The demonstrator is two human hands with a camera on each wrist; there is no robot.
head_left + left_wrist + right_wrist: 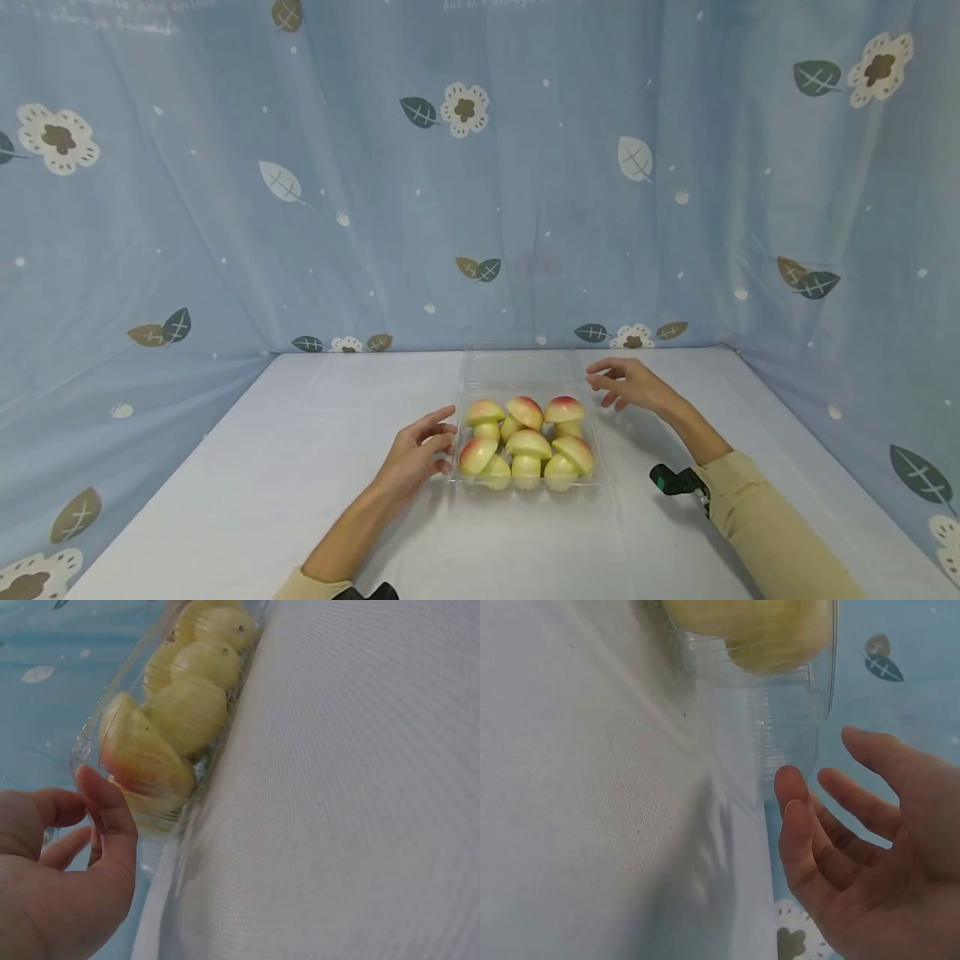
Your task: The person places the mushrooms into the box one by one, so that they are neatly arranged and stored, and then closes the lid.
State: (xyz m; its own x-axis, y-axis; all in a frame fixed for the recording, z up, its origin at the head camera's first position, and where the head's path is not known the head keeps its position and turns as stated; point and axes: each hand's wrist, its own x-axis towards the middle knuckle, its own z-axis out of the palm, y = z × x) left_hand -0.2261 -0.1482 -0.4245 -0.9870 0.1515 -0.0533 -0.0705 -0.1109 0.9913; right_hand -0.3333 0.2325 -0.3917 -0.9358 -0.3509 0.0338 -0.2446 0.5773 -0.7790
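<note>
A clear plastic box [525,392] sits on a white-covered table [300,467], at the middle of the surface and a little nearer the far edge than the near one. Its transparent lid [517,367] is folded open toward the far edge. Inside are six mushroom-shaped pieces [527,442], pale yellow with a red blush, packed in two rows of three.

The left hand [416,454] lies against the box's left side. Its fingers are gently curved and slightly apart; in the left wrist view the thumb [112,817] presses on the clear wall at the box's near left corner, while the other fingers stay behind it, not wrapped around anything.

The right hand [626,383] hovers just beside the box's far right corner, close to where the lid hinges. Its fingers [855,799] are spread and relaxed, holding nothing; in the right wrist view the fingertips are near the clear plastic edge, but whether they touch it cannot be told.

A pale blue curtain [225,208] printed with flowers and leaves hangs behind and along both sides of the table. Both forearms wear tan sleeves [765,525].
</note>
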